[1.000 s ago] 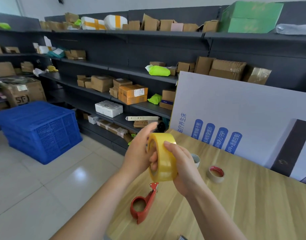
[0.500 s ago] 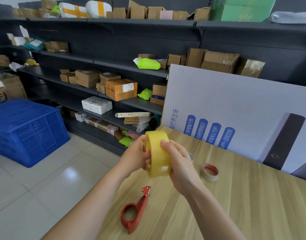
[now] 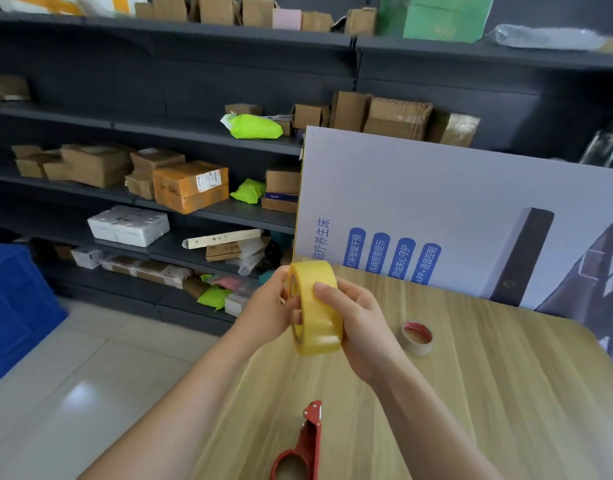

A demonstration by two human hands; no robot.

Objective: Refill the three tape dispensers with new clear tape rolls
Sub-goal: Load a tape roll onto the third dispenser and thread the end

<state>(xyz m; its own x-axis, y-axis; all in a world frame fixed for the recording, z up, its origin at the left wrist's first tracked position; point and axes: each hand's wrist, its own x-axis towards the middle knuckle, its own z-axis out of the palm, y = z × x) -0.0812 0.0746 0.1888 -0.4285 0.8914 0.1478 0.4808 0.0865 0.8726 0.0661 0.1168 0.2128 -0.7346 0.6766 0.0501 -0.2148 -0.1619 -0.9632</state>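
1. Head view, centre of the frame: a yellowish clear tape roll (image 3: 317, 313) standing on edge in the air, above the near-left part of the wooden table (image 3: 505, 393), between both hands.
2. Just left of the roll, the left hand (image 3: 270, 313); fingers curled against the roll's open side face, gripping it.
3. Just right of the roll, the right hand (image 3: 360, 327); fingers wrapped over the outer band of tape, one fingertip pressed on the upper part of the band; palm cupping the far side face.
4. Lower centre, cut by the bottom edge: a red tape dispenser (image 3: 301, 448) lying flat on the table; toothed end pointing up the frame toward the hands; apart from both hands and both forearms.
5. Right of the right hand: a small red-lined core (image 3: 416, 337) lying flat on the table; near the hand, not touching it.
6. Upper right: a white printed board (image 3: 454, 209) with blue labels, upright along the table's far edge.
7. Upper and left: dark shelves (image 3: 194, 133) with cardboard boxes, lime-green bags and a white parcel; far left edge, a blue crate (image 3: 14, 306) on the pale tiled floor.
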